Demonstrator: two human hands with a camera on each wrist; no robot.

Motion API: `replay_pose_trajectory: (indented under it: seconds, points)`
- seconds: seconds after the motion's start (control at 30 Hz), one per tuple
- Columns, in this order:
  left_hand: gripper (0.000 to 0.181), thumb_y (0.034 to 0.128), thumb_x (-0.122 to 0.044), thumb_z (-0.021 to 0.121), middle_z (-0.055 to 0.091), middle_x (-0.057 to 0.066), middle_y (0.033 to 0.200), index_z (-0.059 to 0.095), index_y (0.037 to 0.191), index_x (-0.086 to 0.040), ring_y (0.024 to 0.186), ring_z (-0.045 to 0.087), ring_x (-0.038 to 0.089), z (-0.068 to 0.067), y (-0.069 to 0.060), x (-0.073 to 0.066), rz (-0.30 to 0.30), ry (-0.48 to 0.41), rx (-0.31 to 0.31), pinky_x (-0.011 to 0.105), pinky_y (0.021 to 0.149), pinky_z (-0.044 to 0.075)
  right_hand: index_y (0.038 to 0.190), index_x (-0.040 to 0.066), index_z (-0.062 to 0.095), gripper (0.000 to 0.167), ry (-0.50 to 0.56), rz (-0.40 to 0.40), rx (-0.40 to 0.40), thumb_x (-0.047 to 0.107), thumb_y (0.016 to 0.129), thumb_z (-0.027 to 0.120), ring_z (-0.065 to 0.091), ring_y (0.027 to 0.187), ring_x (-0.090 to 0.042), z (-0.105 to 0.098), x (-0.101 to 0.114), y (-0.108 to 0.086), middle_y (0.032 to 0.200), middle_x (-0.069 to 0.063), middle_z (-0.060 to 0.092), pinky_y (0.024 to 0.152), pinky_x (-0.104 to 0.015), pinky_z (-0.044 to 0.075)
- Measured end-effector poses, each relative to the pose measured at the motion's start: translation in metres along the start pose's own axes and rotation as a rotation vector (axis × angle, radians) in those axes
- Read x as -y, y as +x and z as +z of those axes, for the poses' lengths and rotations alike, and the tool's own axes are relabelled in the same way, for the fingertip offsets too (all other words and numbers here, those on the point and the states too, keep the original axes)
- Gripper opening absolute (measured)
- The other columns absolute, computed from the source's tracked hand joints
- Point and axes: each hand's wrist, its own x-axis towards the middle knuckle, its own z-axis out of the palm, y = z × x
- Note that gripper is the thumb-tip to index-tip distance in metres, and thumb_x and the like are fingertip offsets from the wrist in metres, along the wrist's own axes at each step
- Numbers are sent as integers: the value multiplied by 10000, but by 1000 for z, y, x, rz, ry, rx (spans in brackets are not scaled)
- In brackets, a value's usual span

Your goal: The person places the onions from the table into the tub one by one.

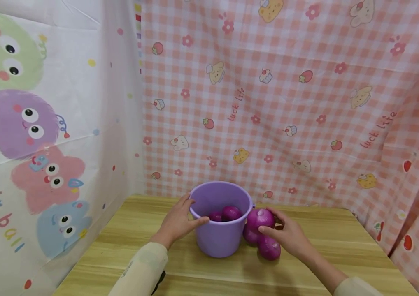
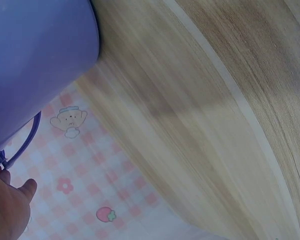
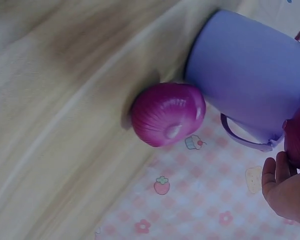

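A purple bucket (image 1: 218,238) stands upright on the table, with red onions (image 1: 231,213) visible inside it. At its left side my left hand (image 1: 178,221) grips the rim, thumb toward the front and fingers farther back. My right hand (image 1: 290,235) holds a red onion (image 1: 261,218) between thumb and fingers, just outside the bucket's right rim. Beneath that one, another onion (image 1: 270,248) rests on the table, and a further onion (image 1: 250,236) is partly hidden beside the bucket. The right wrist view shows the held onion (image 3: 299,137) cut off by the frame edge.
Wood-grain table (image 1: 328,246) extends around the bucket. A pink checked cloth (image 1: 287,102) hangs behind it, and a white cartoon-printed cloth (image 1: 113,123) hangs at the left. The bucket's handle (image 3: 242,142) hangs down against its side.
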Motion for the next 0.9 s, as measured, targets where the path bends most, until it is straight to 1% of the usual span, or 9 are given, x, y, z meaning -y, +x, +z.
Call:
replay_pose_trajectory:
  seconds: [0.1, 0.2, 0.4, 0.53, 0.63, 0.77, 0.9]
  points:
    - [955, 806, -766, 590, 281, 127, 1601, 512, 1402, -24, 1417, 342, 358, 0, -1, 0, -5, 3, 2, 545, 1107, 346, 1473, 75, 453, 722, -3, -7, -16, 334, 877, 769, 625, 1098, -326, 1, 4, 5, 1365, -198, 563, 858, -407, 557]
    - [936, 812, -749, 604, 285, 129, 1599, 516, 1397, -24, 1415, 345, 361, 0, -1, 0, -6, -1, -1, 547, 1105, 347, 1463, 83, 471, 709, -13, -30, -40, 337, 874, 773, 627, 1099, -326, 4, 7, 11, 1336, -195, 587, 865, -410, 557]
    - [946, 810, -754, 601, 283, 129, 1600, 513, 1403, -22, 1412, 349, 365, 0, -1, 0, -11, -4, 2, 551, 1103, 347, 1449, 47, 485, 691, -27, -53, -88, 322, 881, 768, 616, 1124, -336, 10, 14, 28, 1267, -209, 625, 938, -450, 524]
    - [936, 813, -744, 608, 274, 137, 1603, 511, 1408, -28, 1416, 343, 364, 0, -1, 0, -16, -9, 7, 551, 1103, 347, 1461, 18, 458, 720, -33, -51, -118, 341, 890, 756, 593, 1170, -345, 14, 19, 39, 1300, -224, 602, 977, -471, 497]
    - [944, 808, -751, 605, 273, 135, 1604, 508, 1412, -31, 1421, 335, 358, -1, -1, 0, -17, -14, 10, 549, 1107, 342, 1475, 23, 441, 763, -37, -46, -137, 391, 884, 752, 564, 1216, -334, 18, 23, 47, 1337, -205, 578, 1006, -476, 475]
    - [967, 798, -773, 591, 279, 129, 1603, 509, 1411, -30, 1422, 335, 356, 0, -1, 0, -11, -18, 6, 551, 1107, 343, 1477, 47, 446, 779, -23, -45, -145, 430, 873, 753, 565, 1216, -333, 25, 27, 55, 1336, -196, 571, 1001, -479, 478]
    - [971, 795, -781, 585, 269, 111, 1609, 506, 1417, -40, 1422, 335, 356, 0, -1, 0, -13, -14, 9, 548, 1110, 340, 1458, 87, 479, 741, -4, -43, -148, 432, 866, 761, 583, 1187, -326, 35, 31, 63, 1320, -192, 591, 974, -472, 498]
